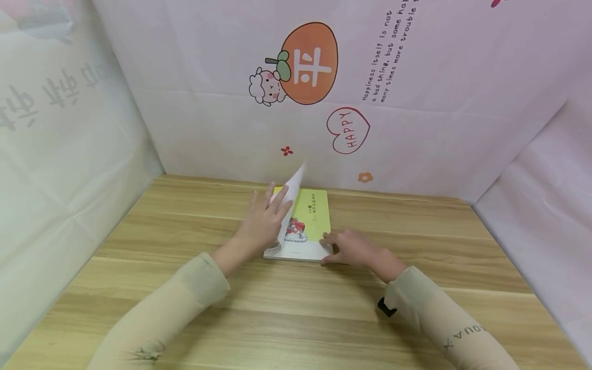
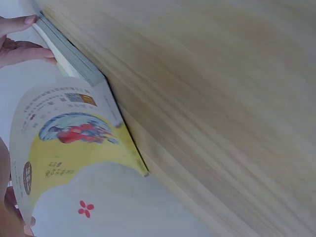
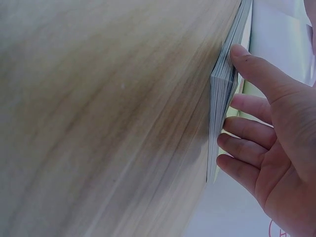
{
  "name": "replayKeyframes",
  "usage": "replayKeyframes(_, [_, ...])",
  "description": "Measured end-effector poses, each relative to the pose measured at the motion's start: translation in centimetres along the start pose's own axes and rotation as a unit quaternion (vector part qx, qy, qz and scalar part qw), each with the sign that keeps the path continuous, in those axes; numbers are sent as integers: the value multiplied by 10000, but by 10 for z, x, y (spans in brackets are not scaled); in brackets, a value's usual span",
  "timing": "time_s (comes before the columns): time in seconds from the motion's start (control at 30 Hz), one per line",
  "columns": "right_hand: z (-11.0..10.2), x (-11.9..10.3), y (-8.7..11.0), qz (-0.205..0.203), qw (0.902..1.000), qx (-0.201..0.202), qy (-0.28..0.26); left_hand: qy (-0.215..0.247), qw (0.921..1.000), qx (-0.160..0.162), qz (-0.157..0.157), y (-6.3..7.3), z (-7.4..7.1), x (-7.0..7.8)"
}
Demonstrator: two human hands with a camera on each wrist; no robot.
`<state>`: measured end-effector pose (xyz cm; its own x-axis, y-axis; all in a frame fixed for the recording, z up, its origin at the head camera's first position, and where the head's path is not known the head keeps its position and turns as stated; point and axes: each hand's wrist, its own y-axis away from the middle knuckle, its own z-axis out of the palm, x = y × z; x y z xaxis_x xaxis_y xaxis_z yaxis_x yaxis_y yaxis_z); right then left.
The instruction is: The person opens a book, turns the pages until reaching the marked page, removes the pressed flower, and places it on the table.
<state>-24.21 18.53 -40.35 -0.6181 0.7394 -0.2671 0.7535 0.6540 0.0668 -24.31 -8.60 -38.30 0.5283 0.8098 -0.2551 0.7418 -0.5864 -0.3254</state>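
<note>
Plainly, a Yellow Book [image 1: 319,216] Lies With One Leaf [image 1: 295,181] Lifted

It sits on the wooden table [image 1: 277,318], near the far edge, before a printed sheet [image 1: 222,133]. The person's left hand [image 1: 260,224] spreads fairly straight fingers against the outer side of the tilted leaf; seen from the left wrist, that side curves and carries a red and blue picture on yellow. Where that thumb lies, I honestly can't make out. The right hand [image 1: 352,248] rests loosely extended at the book's near right corner, thumb against the page edges, fingertips touching the right side. Beneath the leaf, a yellow page shows a column of characters. Pale sleeves [image 1: 203,282] cover both forearms, and a small black object [image 1: 386,307] shows beside the right cuff.
</note>
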Motion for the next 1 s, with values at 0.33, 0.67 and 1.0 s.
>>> replayKeyframes(0.33, [1,2,0,-129,9999,93,48,492,9978,-441,24,5,0,-15])
replayKeyframes(0.67, [1,2,0,-80,9999,67,-7,1616,9795,-1034,-609,11,6,-31])
replayKeyframes(1.0, [1,1,0,-76,10000,39,35,1782,9646,-1425,-1321,16,10,-33])
